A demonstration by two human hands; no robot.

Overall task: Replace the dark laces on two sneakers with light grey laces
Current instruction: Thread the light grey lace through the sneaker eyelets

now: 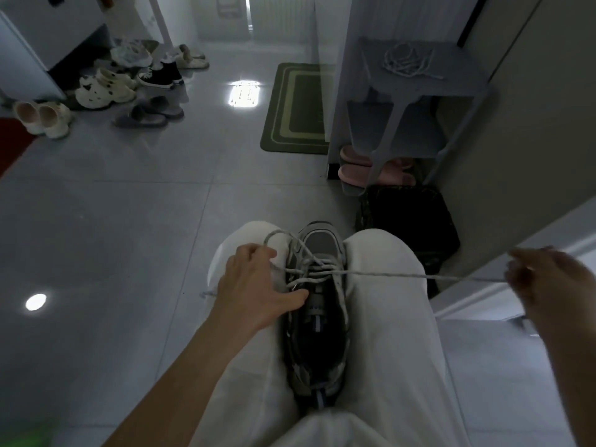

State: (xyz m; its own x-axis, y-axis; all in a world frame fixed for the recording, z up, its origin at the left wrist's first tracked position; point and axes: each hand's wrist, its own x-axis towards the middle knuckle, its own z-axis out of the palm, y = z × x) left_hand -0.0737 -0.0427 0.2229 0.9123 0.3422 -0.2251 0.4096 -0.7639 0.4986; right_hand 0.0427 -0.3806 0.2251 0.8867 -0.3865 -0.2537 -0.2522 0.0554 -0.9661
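Observation:
A grey and dark sneaker [317, 337] is wedged toe-forward between my knees in white trousers. A light grey lace [390, 275] runs through its front eyelets. My left hand [254, 285] grips the sneaker's left side, thumb on the tongue area, with a loop of the lace passing by its fingers. My right hand [545, 279], blurred at the right edge, pinches the other lace end and holds it taut, stretched out to the right. Another coiled light lace [408, 61] lies on top of the grey shelf.
A grey shoe shelf [419, 91] stands ahead right with pink slippers [358, 166] under it and a dark bag [409, 221] beside my right knee. A green mat [296, 108] lies ahead. Several shoes and slippers [106, 88] are scattered at the far left.

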